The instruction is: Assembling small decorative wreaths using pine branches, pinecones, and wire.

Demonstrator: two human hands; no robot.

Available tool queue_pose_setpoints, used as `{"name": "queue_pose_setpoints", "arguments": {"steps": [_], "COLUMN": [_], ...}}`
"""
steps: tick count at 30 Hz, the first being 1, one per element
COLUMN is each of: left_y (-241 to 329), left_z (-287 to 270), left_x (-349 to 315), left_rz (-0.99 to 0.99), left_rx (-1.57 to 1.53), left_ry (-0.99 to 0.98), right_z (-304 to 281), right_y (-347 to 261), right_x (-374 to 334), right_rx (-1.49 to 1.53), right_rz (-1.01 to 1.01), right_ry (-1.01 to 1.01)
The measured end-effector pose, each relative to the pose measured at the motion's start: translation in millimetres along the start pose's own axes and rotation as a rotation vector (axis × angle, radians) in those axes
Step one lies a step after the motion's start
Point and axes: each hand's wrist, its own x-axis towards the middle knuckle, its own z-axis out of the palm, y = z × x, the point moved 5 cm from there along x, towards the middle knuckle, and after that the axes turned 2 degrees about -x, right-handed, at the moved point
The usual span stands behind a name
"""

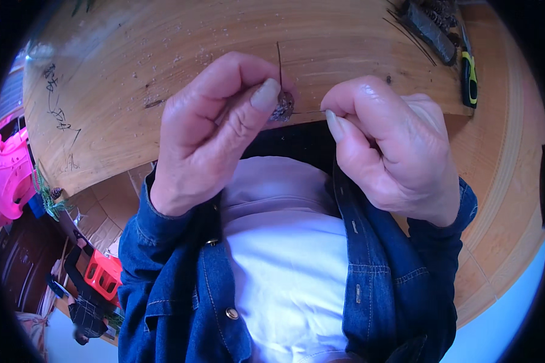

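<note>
My left hand is closed around a small brown pine cone, thumb and forefinger on its near side, so part of it is hidden. A thin dark wire rises upright from the cone, past my left thumb. On the other side, a fine wire end runs out sideways toward my right hand. My right thumb and forefinger pinch the tip of that wire, a short span away from the cone. Both hands are over the front edge of the wooden table.
At the table's right end lie several dark wires, a grey wrapped bundle, pine cones and a tool with a black-and-yellow handle. A pink plastic chair, green sprigs, a red stool and another person are at left.
</note>
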Motion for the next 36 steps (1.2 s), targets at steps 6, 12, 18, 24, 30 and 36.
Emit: {"name": "queue_pose_setpoints", "arguments": {"steps": [6, 12, 18, 24, 30, 36], "left_y": [2.9, 5.4, 1.8, -0.1, -1.2, -6.9], "left_z": [4.1, 11.3, 14.4, 13.4, 11.8, 3.7], "left_x": [-5.7, -7.1, -10.8, -13.7, -14.6, -14.7], "left_rz": [0.019, -0.049, -0.038, 0.0, -0.014, -0.087], "left_rx": [0.106, -0.005, -0.114, -0.132, -0.131, -0.186], "left_ry": [-0.038, -0.171, -0.098, -0.062, 0.002, 0.076], "right_z": [-5.9, 12.9, 30.9, 28.2, 40.0, 8.1], "right_y": [-2.6, 29.9, 29.4, 30.8, 37.9, 13.6], "right_x": [-1.0, 5.8, 12.2, 11.7, 14.0, 17.9], "right_rx": [0.017, 0.756, 1.005, 1.043, 1.146, 0.663], "right_rz": [-0.001, 0.226, 0.242, 0.336, 0.273, 0.349], "right_ry": [-0.028, -0.045, 0.098, 0.182, 0.137, 0.179]}}
